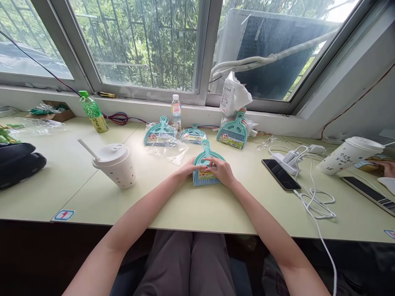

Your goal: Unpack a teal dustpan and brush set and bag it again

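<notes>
A turquoise toy dustpan and brush set (pixel 209 180) lies on the table in front of me, handle pointing away, with a colourful label (pixel 205 174) across its middle. My left hand (pixel 187 168) grips its left side, with a finger reaching over the top toward the label. From the right, my right hand (pixel 223 172) is closed over the set with bent fingers, its fingertips at the label and close to those of the left. What exactly lies between the right fingertips is too small to make out.
Behind are more dustpan sets (pixel 159 133), a stacked pile of them (pixel 233 133) and clear plastic wrap (pixel 173 150). A lidded cup (pixel 119 168) stands left. To the right lie a phone (pixel 280 174), tangled white cables (pixel 314 201) and another cup (pixel 347 156), with another person's hand (pixel 385 169) beyond.
</notes>
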A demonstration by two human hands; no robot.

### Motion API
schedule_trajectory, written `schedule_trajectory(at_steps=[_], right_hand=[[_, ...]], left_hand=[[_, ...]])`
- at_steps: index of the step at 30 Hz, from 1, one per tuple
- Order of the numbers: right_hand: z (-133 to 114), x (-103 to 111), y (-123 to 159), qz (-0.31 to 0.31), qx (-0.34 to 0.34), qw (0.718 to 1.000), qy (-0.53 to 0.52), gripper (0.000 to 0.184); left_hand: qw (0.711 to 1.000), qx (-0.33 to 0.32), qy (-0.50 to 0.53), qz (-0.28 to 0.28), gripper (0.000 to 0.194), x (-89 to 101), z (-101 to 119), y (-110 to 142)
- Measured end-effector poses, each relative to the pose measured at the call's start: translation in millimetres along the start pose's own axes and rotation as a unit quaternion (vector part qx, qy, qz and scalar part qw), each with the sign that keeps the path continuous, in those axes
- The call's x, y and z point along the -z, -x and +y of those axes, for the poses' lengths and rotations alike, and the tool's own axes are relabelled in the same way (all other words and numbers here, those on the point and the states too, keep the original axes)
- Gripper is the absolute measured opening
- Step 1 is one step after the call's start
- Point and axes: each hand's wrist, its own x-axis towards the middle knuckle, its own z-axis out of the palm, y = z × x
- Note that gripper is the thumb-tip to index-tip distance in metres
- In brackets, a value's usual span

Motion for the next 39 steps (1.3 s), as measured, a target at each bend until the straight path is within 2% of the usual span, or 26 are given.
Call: schedule_trajectory(at_steps=[3, 6, 8, 11, 13, 14, 15, 17, 19, 20, 22, 24, 27, 29, 32, 35, 39], right_hand=[[0, -3, 1, -0.011, 0.011, 1.000, -0.013, 0.037], [-4, -5, 1, 0.010, 0.034, 0.998, 0.053, 0.036], [-5, -4, 1, 0.066, 0.013, 0.991, 0.114, 0.038], [0, -1, -1, 0.190, -0.098, 0.970, 0.111, 0.047], [8, 1, -2, 0.249, -0.208, 0.946, 0.002, 0.060], [14, 2, -3, 0.247, -0.267, 0.927, -0.086, 0.065], [19, 3, -3, 0.226, -0.316, 0.905, -0.175, 0.068], [27, 6, -2, 0.125, -0.367, 0.855, -0.344, 0.060], [29, 7, -2, 0.026, -0.355, 0.807, -0.471, 0.044], [29, 8, -3, 0.005, -0.340, 0.784, -0.519, 0.037], [24, 9, -4, 0.005, -0.316, 0.737, -0.598, 0.031], [18, 10, -6, 0.031, -0.303, 0.716, -0.628, 0.032], [14, 11, -7, 0.026, -0.284, 0.716, -0.637, 0.039], [15, 11, -6, 0.013, -0.284, 0.737, -0.614, 0.039], [20, 9, -3, 0.018, -0.323, 0.760, -0.564, 0.042], [24, 7, -2, 0.043, -0.357, 0.756, -0.546, 0.035], [27, 7, -2, 0.048, -0.377, 0.752, -0.539, 0.033]], left_hand=[[1.000, 0.006, 0.012, 0.020, 0.056, 3.5, -5, -3], [0.998, 0.002, 0.038, 0.056, 0.059, 2.4, -6, -4], [0.995, -0.006, 0.060, 0.079, 0.061, 0.9, -4, -3], [0.985, -0.029, 0.112, 0.124, 0.062, 1.3, 4, -4], [0.975, -0.050, 0.152, 0.152, 0.061, 4.0, 8, -6], [0.971, -0.061, 0.167, 0.160, 0.062, 5.6, 9, -7], [0.968, -0.069, 0.176, 0.164, 0.062, 7.0, 9, -8], [0.968, -0.082, 0.176, 0.162, 0.065, 8.3, 8, -8], [0.971, -0.089, 0.163, 0.154, 0.068, 6.9, 6, -8], [0.972, -0.091, 0.157, 0.150, 0.069, 5.4, 5, -7], [0.973, -0.089, 0.154, 0.149, 0.069, 1.9, 4, -6], [0.971, -0.081, 0.160, 0.157, 0.066, -1.0, 3, -6], [0.969, -0.077, 0.165, 0.168, 0.062, -3.4, 4, -7], [0.971, -0.086, 0.144, 0.169, 0.062, -4.5, 4, -7], [0.982, -0.072, 0.072, 0.158, 0.063, -5.0, 5, -4], [0.990, -0.036, 0.026, 0.136, 0.062, -2.5, 4, -3], [0.992, -0.021, 0.032, 0.117, 0.061, 2.3, 1, -5]])
